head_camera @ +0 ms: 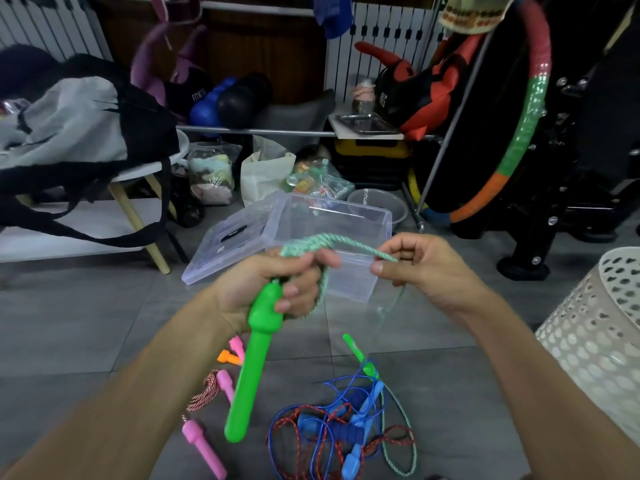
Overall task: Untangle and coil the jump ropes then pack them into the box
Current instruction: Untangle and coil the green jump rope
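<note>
- Left hand has its fingers wrapped round a bunch of pale green rope loops plus the top of a bright green handle that hangs down.
- Right hand pinches the same rope's free strand just beside it.
- Clear plastic box sits open on the floor right behind both hands, lid leaning against it.
- Blue and red ropes are still a tangle below, pink handles to their left.

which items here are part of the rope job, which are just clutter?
Job:
- left hand gripping green handle and green rope
- right hand pinching that rope
- clear box, lid
- tangled blue and red ropes
- pink handles

Clutter:
- white basket
- hoop
- grey bag
</note>
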Demonstrator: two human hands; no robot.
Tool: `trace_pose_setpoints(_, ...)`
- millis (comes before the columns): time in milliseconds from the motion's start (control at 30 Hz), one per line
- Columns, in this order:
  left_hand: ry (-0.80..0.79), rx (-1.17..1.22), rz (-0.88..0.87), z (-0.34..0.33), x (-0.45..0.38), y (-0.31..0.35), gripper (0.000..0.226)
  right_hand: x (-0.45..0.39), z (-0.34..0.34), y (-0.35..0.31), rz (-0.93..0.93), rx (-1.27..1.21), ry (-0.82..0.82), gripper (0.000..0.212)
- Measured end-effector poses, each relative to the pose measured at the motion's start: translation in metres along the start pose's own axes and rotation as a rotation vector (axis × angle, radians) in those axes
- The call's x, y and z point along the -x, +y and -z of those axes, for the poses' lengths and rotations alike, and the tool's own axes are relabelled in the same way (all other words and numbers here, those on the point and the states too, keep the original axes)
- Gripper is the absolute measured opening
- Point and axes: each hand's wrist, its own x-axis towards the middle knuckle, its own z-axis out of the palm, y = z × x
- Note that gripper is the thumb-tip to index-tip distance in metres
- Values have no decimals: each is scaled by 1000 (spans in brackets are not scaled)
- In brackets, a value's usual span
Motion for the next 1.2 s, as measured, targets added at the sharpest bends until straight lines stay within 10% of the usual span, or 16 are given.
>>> trace_pose_setpoints(233,393,280,-396,1,6,18,36,-9,13,21,-68,31,139,15)
trace_pose_setpoints(533,483,286,-400,-4,3,18,65,-9,-10,29,-146,174,43,20)
trace_pose_setpoints(667,598,235,-403,-4,3,20,39,-3,-34,27,-72,396,-145,21)
trace_pose_setpoints(867,638,-334,-177,0,-9,4,24,11,-72,2,41,289,-374,24)
trace_pose_setpoints(1100,628,-1050,164,12,-7,-5,13,4,-51,-2,-10,198,-253,16)
trace_pose_setpoints(1200,384,-1168,364,2,-5,-12,16,0,-36,3,20,447,-126,13)
